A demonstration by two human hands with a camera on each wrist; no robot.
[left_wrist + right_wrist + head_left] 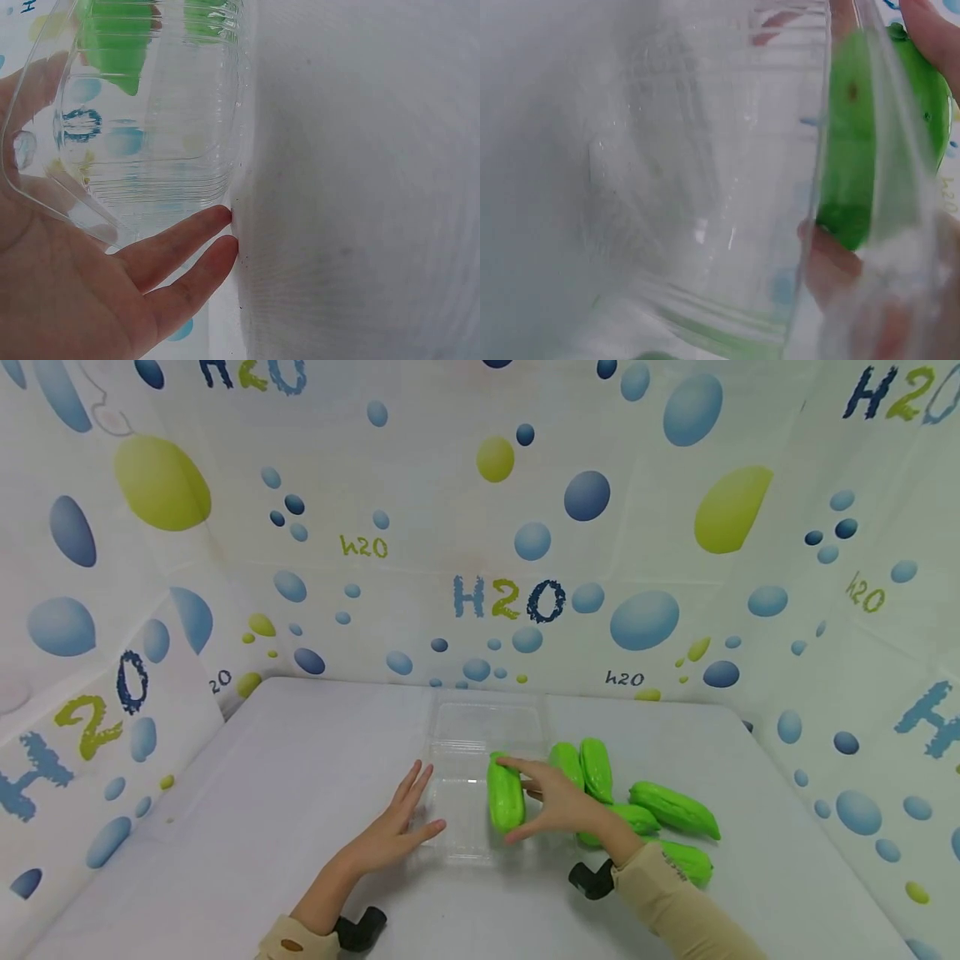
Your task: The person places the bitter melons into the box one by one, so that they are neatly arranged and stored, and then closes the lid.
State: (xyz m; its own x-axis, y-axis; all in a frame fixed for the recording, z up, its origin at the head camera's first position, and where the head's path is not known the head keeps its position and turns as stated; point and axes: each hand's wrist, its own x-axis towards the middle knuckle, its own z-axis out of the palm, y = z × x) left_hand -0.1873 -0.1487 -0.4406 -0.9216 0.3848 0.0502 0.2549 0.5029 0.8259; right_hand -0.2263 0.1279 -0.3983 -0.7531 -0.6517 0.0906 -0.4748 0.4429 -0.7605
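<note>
The right hand (558, 797) grips one green vegetable (507, 795) end to end, its thumb at the near end and fingertips at the far end, the gap between them filled by its length. The vegetable points near-to-far over the right part of the clear box (461, 818), whose open lid (487, 722) lies on the far side; whether it touches the box's floor cannot be told. Holding it by its ends probably keeps it lined up with the box. The left hand (390, 835) has hold of nothing: fingers straight and spread, thumb out, palm turned toward the box's left side, perhaps as a guard for so light a thing. Contact there is unclear. The forearms slant in from the near left and near right. Other green vegetables (675, 810) lie on the counter (225, 793), right of the box, likely for the right hand's easy reach.
</note>
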